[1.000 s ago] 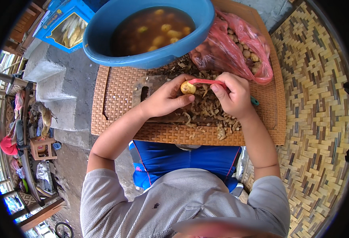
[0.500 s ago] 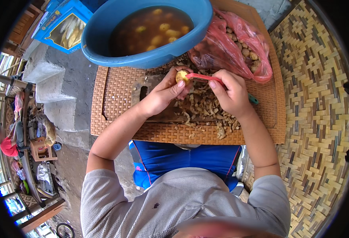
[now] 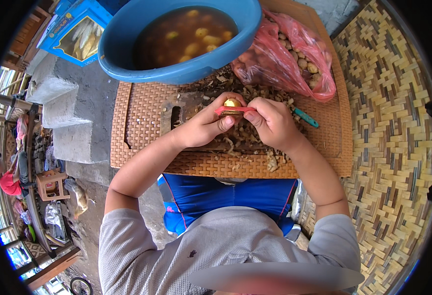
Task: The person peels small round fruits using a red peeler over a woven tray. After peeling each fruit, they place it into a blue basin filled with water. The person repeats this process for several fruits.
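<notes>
My left hand is closed around a small, partly peeled potato with bare yellow flesh on top. In my right hand is a red peeler, lying across the near side of the potato. Both hands meet over a dark wooden cutting board strewn with brown peelings. Just beyond my right hand lies a tool with a green handle; its other end is among the peelings. The potato's underside is hidden by my fingers.
A blue basin of brown water with peeled potatoes stands at the far left of the woven-top table. Beside it sits a red plastic bag of unpeeled potatoes. Concrete steps are left; a woven bamboo wall is right.
The peeler has turned from pointing at the potato to lying across it, and my right hand has moved slightly left and nearer. At far left, a pale brown animal has moved nearer.
</notes>
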`<state>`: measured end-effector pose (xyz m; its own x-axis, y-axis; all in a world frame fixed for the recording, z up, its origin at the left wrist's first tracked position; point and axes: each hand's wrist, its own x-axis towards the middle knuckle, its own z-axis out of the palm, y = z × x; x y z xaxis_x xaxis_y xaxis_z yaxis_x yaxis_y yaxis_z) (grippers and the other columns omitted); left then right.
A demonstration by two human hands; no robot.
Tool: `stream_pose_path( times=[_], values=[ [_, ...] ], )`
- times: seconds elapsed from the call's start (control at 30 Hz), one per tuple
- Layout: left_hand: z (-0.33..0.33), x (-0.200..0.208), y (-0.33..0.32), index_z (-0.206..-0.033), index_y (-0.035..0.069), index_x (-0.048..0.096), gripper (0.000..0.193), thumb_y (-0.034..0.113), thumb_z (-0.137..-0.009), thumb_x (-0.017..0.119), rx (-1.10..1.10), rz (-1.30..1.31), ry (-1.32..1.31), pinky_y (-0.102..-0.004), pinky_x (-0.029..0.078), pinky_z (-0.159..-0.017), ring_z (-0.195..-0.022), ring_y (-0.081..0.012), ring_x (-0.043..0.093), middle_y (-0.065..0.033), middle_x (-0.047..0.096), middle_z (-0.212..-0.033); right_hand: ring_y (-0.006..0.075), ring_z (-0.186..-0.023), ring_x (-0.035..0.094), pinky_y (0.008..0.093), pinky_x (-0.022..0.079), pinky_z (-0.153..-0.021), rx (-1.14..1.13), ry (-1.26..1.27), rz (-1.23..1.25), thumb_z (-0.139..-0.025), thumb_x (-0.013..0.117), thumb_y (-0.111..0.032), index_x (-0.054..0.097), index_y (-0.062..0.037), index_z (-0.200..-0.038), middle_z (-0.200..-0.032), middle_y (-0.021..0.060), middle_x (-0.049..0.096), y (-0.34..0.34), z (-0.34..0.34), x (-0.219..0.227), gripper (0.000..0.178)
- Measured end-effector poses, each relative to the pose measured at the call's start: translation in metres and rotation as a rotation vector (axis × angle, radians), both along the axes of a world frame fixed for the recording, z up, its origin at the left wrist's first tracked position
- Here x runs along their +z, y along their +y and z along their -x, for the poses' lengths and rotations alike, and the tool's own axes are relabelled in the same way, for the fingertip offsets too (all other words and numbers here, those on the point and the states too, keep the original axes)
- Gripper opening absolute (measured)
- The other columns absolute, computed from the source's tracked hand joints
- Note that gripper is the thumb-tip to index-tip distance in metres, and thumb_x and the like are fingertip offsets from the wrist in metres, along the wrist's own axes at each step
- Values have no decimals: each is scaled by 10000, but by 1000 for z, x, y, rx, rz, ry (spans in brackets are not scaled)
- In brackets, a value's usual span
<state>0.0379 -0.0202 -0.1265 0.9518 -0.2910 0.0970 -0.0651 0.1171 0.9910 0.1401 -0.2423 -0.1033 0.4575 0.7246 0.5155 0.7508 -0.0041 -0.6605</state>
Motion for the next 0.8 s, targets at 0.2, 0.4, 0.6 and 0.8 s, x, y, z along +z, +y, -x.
stream_pose_path(
  times=[0.2, 0.4, 0.6, 0.8],
  values=[
    [0, 5, 4, -1480, 50, 463, 576, 428, -1096, 665, -60, -39, -27, -302, 458, -936, -1015, -126, 527, -34, 576, -1164, 392, -705, 688, 454, 516, -608, -51, -13, -9, -1054, 729, -223, 663, -34, -939, -796, 167, 667, -4, -8, 2, 231],
    [11, 6, -13, -1459, 44, 476, 474, 341, -1129, 642, -137, -91, -70, -327, 466, -999, -1065, -152, 544, -41, 574, -1169, 379, -669, 655, 433, 501, -602, -44, 7, -59, -1065, 716, -199, 661, -19, -935, -788, 162, 659, -3, -15, 2, 229],
    [8, 11, -11, -1512, 77, 360, 682, 526, -1088, 651, -6, 115, -59, -298, 435, -844, -926, -130, 495, -41, 550, -1046, 369, -646, 642, 424, 487, -585, 22, 58, -96, -1073, 713, -219, 661, -15, -929, -765, 160, 646, -10, -7, 6, 255],
    [7, 11, -7, -1500, 57, 402, 666, 505, -1083, 663, 53, -46, -70, -292, 465, -873, -985, -128, 543, -52, 582, -1130, 365, -626, 650, 435, 496, -578, 66, -8, -58, -1057, 729, -233, 664, -26, -912, -739, 151, 639, -3, -3, 3, 261]
  ],
)
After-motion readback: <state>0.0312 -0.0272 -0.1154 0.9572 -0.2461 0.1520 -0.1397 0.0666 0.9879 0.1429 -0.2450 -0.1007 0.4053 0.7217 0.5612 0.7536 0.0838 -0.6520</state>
